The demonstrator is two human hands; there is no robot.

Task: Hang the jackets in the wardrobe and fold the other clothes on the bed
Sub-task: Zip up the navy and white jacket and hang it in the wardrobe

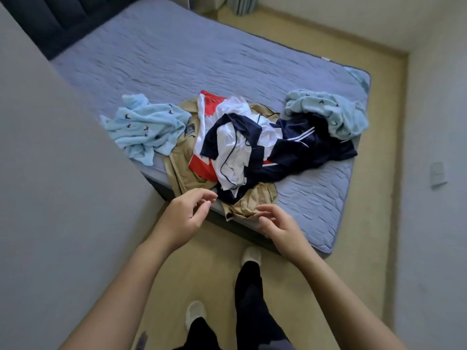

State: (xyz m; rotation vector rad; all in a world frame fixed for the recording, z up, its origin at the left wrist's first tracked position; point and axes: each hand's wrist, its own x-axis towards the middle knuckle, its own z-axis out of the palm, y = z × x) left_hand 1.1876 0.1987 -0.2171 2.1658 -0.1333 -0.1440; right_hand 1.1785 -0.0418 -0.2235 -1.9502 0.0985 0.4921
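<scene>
Heaped near the foot corner of the bed point(227, 59): tan jacket point(180, 160) lowest, spread out, with a white-and-red top point(235, 150) and a navy garment point(303, 150) with white stripes crumpled over it. At 9 o'clock of the heap, a light blue garment point(149, 127); at 2 o'clock, a second blue garment point(336, 112), bunched. At 6 o'clock, left hand point(184, 218), grip slack, fingers apart, holding nothing, just beside the jacket's hem. Right hand point(280, 228), grip likewise loose and unfilled, fingertips near the jacket's crumpled sleeve; cannot tell whether touching.
</scene>
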